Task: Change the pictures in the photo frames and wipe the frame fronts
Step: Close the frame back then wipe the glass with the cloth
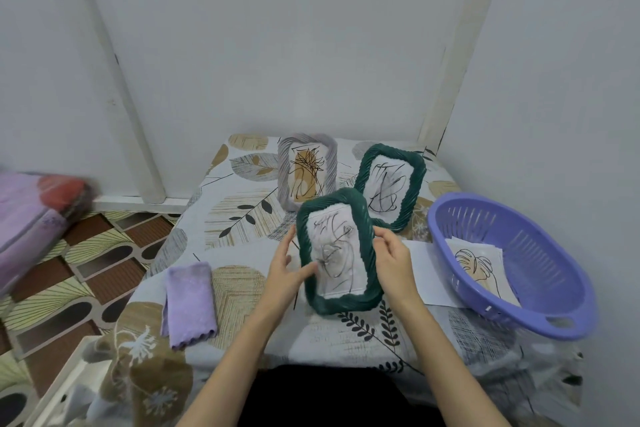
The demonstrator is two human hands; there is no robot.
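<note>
The left hand point(284, 272) lies with straight fingers against the left edge and front of a dark green frame point(337, 251), thumb on the glass, while the right hand point(393, 258) grips its right rim with curled fingers. The frame has a twisted rope-like border and shows a black line drawing on white paper. It is held tilted above the patterned tablecloth point(242, 218), between both hands. Behind it lie a second green frame point(389, 185) and a grey frame point(307, 172). A folded purple cloth point(188, 303) lies to the left. The purple basket point(512, 265) on the right holds a leaf picture point(479, 265).
</note>
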